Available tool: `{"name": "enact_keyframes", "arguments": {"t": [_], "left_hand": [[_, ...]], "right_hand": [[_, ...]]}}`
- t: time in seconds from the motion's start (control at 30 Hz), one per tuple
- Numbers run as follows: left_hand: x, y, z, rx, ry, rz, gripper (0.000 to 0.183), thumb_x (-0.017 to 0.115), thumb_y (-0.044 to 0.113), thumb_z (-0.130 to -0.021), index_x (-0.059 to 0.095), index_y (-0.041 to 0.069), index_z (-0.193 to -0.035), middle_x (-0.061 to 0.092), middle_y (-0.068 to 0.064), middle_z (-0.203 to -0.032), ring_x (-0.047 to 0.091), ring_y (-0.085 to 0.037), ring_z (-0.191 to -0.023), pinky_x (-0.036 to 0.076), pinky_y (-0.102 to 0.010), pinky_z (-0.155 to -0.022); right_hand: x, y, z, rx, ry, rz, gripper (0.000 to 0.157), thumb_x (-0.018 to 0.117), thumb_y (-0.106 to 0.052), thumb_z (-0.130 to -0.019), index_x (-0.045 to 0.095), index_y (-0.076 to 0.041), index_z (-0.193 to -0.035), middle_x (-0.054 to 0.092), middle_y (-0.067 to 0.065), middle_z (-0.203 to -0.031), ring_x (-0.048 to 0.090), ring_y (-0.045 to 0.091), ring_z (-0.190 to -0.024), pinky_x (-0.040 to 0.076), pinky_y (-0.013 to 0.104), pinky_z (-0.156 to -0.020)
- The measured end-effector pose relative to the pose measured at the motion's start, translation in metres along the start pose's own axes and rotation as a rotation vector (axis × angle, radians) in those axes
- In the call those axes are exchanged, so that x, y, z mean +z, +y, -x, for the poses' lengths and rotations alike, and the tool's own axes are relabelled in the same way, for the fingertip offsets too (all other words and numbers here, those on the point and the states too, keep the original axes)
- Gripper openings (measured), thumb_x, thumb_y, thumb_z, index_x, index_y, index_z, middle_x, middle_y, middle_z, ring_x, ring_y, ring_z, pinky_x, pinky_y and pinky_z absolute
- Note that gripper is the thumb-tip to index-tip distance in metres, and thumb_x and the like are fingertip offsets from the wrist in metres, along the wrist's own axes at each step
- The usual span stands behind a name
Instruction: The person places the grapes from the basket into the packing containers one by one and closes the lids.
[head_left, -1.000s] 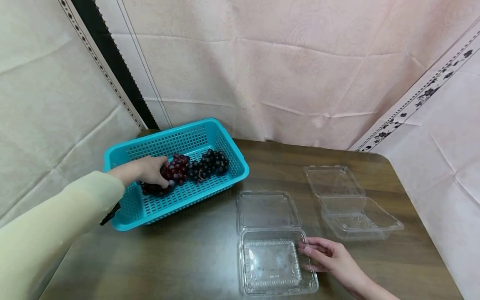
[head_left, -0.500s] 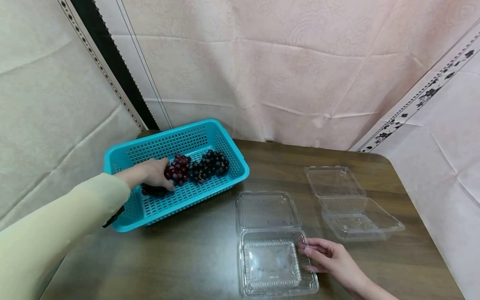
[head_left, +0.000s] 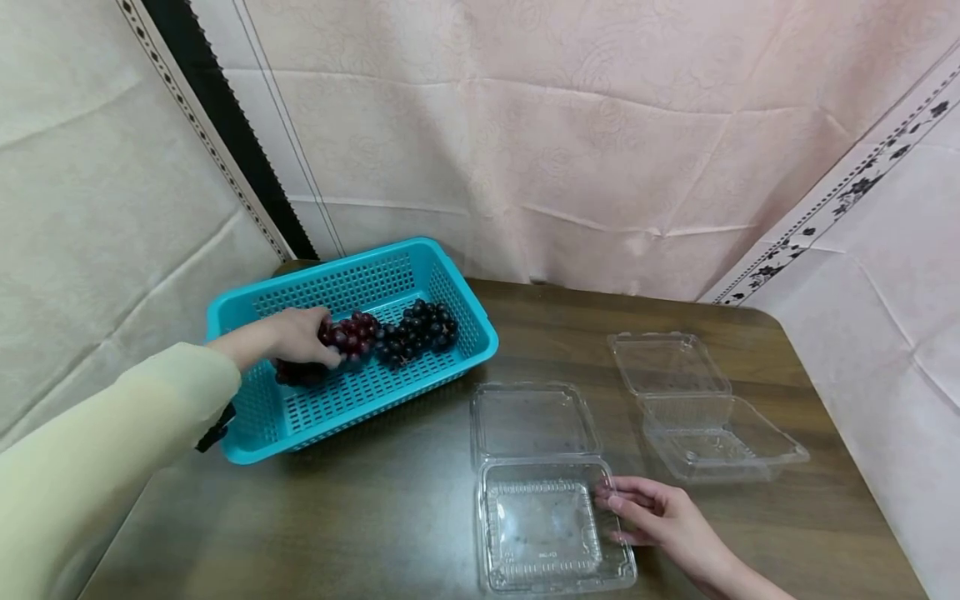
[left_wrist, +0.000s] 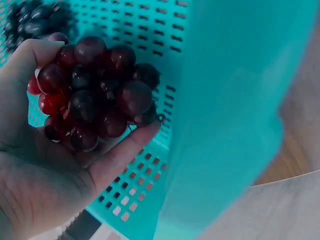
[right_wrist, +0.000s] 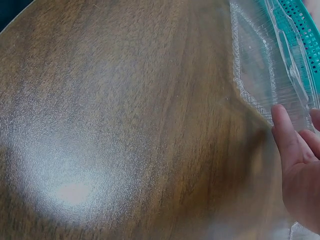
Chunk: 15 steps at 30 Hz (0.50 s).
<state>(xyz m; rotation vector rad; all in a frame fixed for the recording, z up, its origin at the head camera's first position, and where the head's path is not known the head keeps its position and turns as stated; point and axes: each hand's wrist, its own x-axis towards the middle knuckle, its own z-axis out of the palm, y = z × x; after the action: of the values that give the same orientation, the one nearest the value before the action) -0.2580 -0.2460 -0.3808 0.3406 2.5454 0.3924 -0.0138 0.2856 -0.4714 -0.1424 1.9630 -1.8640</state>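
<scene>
In the head view my left hand [head_left: 296, 337] reaches into the left part of a turquoise plastic basket [head_left: 243, 442]. It holds a bunch of dark red grapes [left_wrist: 95, 95], with thumb and fingers around the bunch in the left wrist view. Beside the hand lie more red grapes [head_left: 352, 333], and farther right a bunch of black grapes [head_left: 420, 329]. My right hand [head_left: 667, 521] grips the right rim of a clear plastic clamshell container [head_left: 543, 521]. That container has its lid [head_left: 536, 419] folded back, and no fruit shows in it.
A second clear clamshell container [head_left: 712, 442] with a raised lid stands farther right on the brown wooden table [head_left: 337, 525]. Pale cloth curtains [head_left: 600, 167] hang behind the table and along both sides. The basket's long wall rises beside my left hand.
My left hand shifted slightly right in the basket, then back left, and the dark grapes under it moved left with it. The right hand and both containers stay put.
</scene>
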Motion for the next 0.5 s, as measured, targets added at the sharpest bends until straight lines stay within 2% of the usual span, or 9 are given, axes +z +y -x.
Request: {"name": "enact_keyframes", "arguments": {"t": [0.13, 0.27, 0.4, 0.5], "left_hand": [[-0.010, -0.002, 0.003, 0.013, 0.017, 0.041, 0.080, 0.075, 0.039, -0.094, 0.041, -0.008, -0.149, 0.055, -0.036, -0.138, 0.061, -0.041, -0.110, 0.059, -0.047, -0.075], [-0.020, -0.002, 0.007, 0.033, 0.037, 0.047, 0.080, 0.074, 0.038, -0.094, 0.039, -0.007, -0.151, 0.055, -0.035, -0.139, 0.060, -0.040, -0.111, 0.059, -0.048, -0.078], [-0.031, 0.003, 0.012, 0.062, 0.048, 0.066, 0.076, 0.075, 0.037, -0.094, 0.041, -0.006, -0.148, 0.058, -0.030, -0.134, 0.061, -0.036, -0.105, 0.057, -0.046, -0.077], [-0.039, 0.009, 0.016, 0.082, 0.059, 0.078, 0.073, 0.075, 0.036, -0.095, 0.042, -0.005, -0.146, 0.060, -0.028, -0.130, 0.060, -0.033, -0.099, 0.056, -0.044, -0.070]], "right_hand": [[0.001, 0.001, 0.001, 0.005, 0.010, -0.002, 0.047, 0.054, -0.006, -0.112, 0.043, 0.025, -0.144, 0.059, 0.035, -0.144, 0.069, 0.008, -0.122, 0.063, 0.039, -0.091], [0.003, 0.000, 0.001, 0.019, 0.020, -0.004, 0.048, 0.055, -0.007, -0.112, 0.042, 0.024, -0.145, 0.059, 0.035, -0.144, 0.069, 0.008, -0.123, 0.063, 0.039, -0.091], [0.005, -0.003, 0.001, 0.052, 0.041, 0.006, 0.050, 0.058, -0.010, -0.111, 0.043, 0.023, -0.146, 0.058, 0.036, -0.145, 0.069, 0.008, -0.123, 0.063, 0.039, -0.092], [0.007, -0.004, 0.000, 0.068, 0.058, 0.022, 0.052, 0.060, -0.011, -0.110, 0.044, 0.022, -0.146, 0.057, 0.037, -0.145, 0.069, 0.008, -0.122, 0.063, 0.040, -0.093]]}}
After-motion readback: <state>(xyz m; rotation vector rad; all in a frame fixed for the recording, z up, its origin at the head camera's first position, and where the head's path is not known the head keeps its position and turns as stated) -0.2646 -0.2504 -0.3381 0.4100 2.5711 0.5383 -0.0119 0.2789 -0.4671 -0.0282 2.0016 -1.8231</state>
